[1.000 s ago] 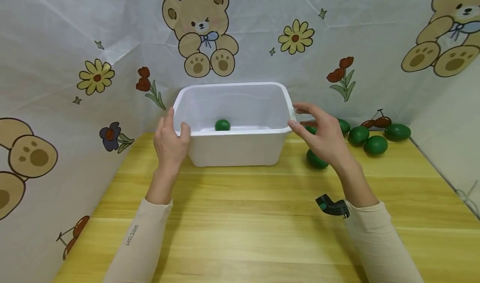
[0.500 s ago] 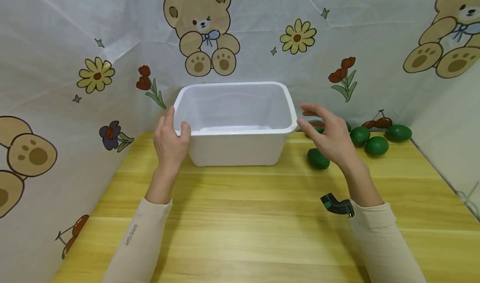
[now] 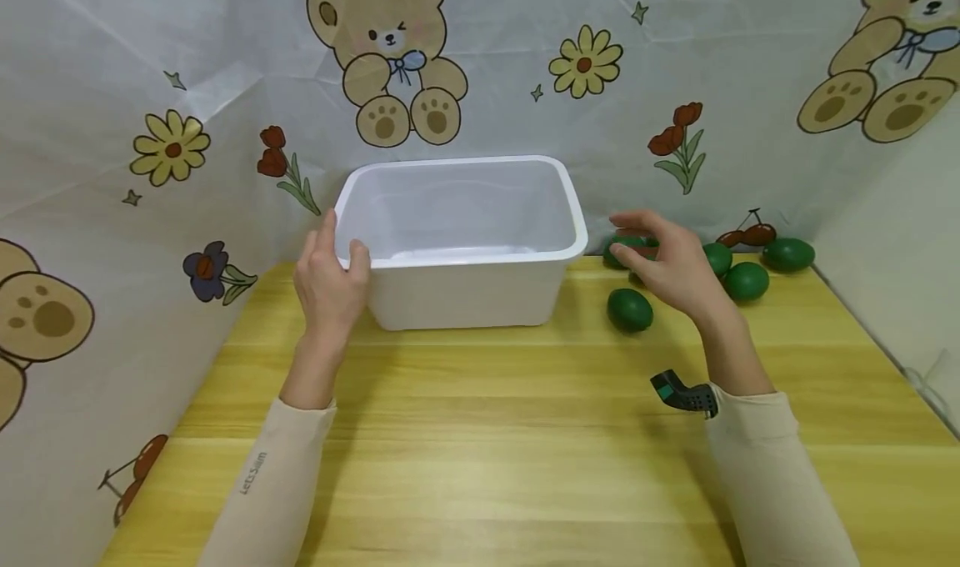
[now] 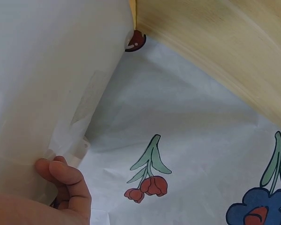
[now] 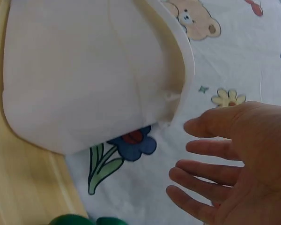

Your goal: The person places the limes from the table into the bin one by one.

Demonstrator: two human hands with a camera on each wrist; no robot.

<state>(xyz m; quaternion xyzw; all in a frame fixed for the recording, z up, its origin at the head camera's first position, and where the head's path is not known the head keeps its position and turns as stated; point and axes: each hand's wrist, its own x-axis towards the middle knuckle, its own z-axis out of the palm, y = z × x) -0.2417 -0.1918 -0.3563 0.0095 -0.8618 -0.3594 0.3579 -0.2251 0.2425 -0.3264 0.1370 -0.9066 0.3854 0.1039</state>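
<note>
A white plastic bin (image 3: 465, 293) stands at the back of the wooden table against the printed cloth. My left hand (image 3: 332, 290) grips the bin's left rim, its thumb at the front corner. In the left wrist view, the curled fingers (image 4: 71, 174) lie against the bin's outer side. My right hand (image 3: 673, 268) hovers to the right of the bin, apart from it, fingers spread and holding nothing. Below it lies a dark green egg-shaped object (image 3: 630, 310). Another green egg-shaped object (image 3: 619, 251) shows behind the right fingers. The front wall hides part of the bin's floor.
Several more dark green egg-shaped objects (image 3: 787, 255) lie at the table's back right, partly behind the right hand. A white cloth (image 3: 495, 58) with bears and flowers hangs behind and at the left. A black device (image 3: 684, 392) sits at the right sleeve's cuff.
My right hand has left the bin's right rim and moved right. The green object seen inside the bin a second ago is out of sight. My left hand keeps its grip.
</note>
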